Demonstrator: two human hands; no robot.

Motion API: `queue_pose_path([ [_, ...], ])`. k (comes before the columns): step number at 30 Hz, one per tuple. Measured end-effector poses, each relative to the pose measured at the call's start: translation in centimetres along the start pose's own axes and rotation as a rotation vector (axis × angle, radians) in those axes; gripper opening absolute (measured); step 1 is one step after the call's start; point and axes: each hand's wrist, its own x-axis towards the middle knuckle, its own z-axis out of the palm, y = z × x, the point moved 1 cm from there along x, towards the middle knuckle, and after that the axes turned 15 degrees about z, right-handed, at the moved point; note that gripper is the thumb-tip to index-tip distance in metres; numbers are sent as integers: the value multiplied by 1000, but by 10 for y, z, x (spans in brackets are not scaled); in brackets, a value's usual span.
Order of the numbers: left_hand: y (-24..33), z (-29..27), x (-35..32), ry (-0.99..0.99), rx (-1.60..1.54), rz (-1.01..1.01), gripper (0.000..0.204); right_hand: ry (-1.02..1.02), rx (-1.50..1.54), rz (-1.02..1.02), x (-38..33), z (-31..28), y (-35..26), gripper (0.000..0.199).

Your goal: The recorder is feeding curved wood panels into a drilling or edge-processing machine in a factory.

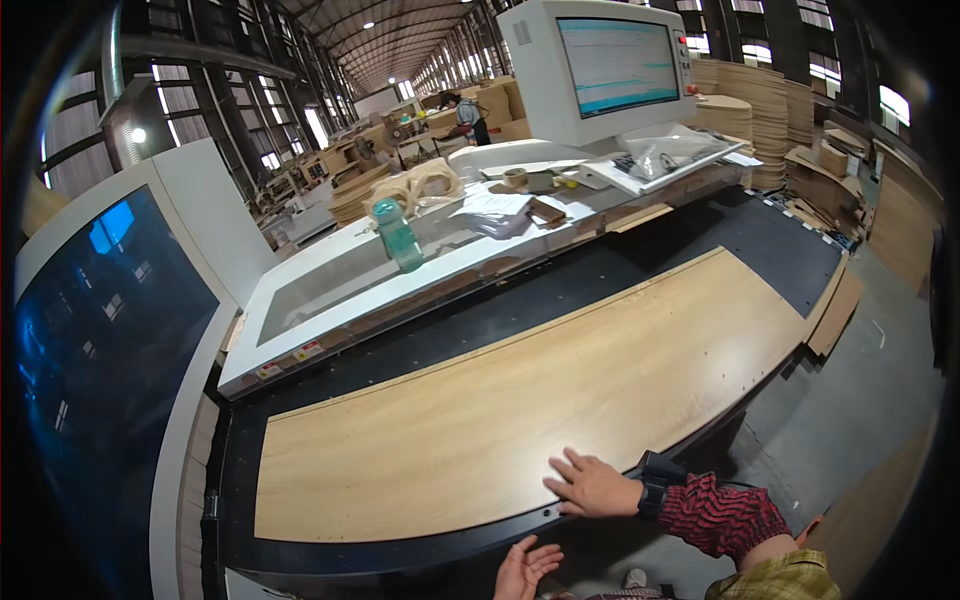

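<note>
Both hands (597, 488) (526, 568), left forearm below frame

Our right hand (592, 486) is over the near edge of a board (480, 390), which lies on a machine bed (785, 255). Our left hand (527, 570) is nearer us, left of it. Beyond our hands, past the board, a counter (330, 325) bears a bottle (398, 238), with a monitor (618, 65) to its right. Well left of our hands stands a cabinet (100, 360).
</note>
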Motion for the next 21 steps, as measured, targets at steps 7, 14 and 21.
queue_pose_path([
  [7,-23,23,-37,436,-324,241,55,-252,452,-95,-79,-57,39,32],
  [14,-49,-7,-98,517,220,474,54,159,295,104,-61,-48,131,30],
  [21,-51,-46,-109,511,306,459,67,108,122,482,-56,-27,173,34],
])
